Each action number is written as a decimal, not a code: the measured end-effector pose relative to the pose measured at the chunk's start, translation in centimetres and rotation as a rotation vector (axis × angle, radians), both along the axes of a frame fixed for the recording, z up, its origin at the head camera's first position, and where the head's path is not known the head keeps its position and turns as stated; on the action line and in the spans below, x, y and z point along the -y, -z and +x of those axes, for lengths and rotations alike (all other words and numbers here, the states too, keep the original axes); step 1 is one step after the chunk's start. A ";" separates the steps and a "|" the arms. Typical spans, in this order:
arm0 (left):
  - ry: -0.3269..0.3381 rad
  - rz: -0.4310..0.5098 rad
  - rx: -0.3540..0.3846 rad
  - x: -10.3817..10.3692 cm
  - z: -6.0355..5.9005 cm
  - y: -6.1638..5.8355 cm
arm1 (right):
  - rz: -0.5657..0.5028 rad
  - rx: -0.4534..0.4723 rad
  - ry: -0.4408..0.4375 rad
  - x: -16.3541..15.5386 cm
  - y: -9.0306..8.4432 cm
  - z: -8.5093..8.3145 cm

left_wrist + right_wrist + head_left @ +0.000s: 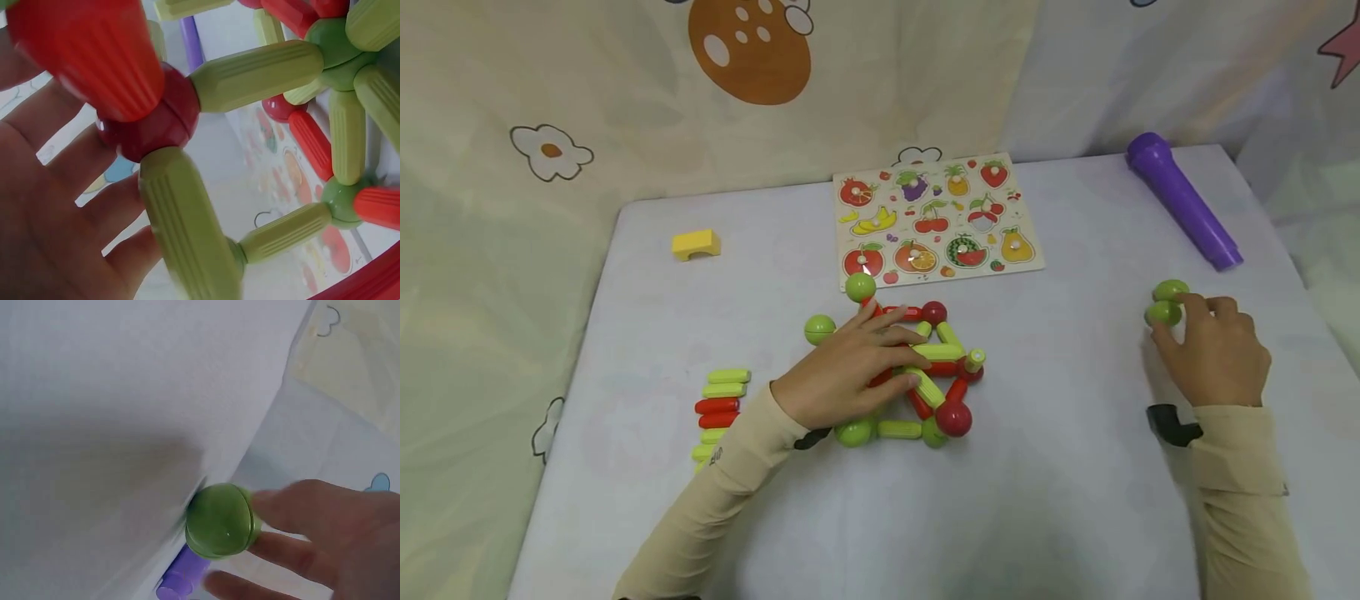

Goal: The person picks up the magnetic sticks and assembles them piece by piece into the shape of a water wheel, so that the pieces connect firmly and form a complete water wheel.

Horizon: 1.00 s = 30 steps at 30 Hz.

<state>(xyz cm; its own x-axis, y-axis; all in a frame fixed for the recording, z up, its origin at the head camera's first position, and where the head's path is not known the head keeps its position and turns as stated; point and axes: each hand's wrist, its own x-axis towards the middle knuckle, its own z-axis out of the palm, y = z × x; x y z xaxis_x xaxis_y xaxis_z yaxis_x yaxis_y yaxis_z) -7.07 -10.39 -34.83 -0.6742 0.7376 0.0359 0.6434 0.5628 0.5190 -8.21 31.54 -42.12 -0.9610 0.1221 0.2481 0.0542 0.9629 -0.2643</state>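
A structure of red and light-green ridged sticks joined by red (953, 418) and green balls stands mid-table. My left hand (857, 367) lies over it with fingers spread, hiding part of it; in the left wrist view, the fingers (81, 156) extend behind a red ball (169, 119) with sticks attached. At the right, my right hand (1217, 354) pinches a green ball (1162, 314) between thumb and fingers. A second green ball (1171, 290) sits just beyond it. The right wrist view shows the held green ball (219, 520) against the thumb, close to the tabletop.
Loose red and light-green sticks (718, 406) lie in a column left of the structure. A fruit puzzle board (951, 282) lies behind it. A yellow arch block (696, 244) is at the back left, a purple microphone-shaped toy (1187, 204) at the back right. Patterned cloth hangs behind.
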 end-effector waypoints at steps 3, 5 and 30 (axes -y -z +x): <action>0.002 0.012 0.007 0.1 0.0 0.1 | -0.007 0.089 -0.005 -0.7 0.1 0.2; 0.002 0.018 0.008 0.1 0.0 0.2 | -0.016 0.108 -0.031 -0.8 0.3 0.2; 0.037 0.078 -0.045 0.5 -0.3 1.0 | -0.654 -0.012 -0.745 14.4 -0.8 2.0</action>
<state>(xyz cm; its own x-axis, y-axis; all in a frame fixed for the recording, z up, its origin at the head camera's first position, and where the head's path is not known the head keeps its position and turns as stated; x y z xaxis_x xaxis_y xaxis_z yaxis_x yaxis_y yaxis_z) -7.32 -10.88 -35.84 -0.6431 0.7557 0.1236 0.6865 0.4975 0.5303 -6.21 17.11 -41.34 -0.8458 -0.3957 0.3578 -0.5121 0.4140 -0.7526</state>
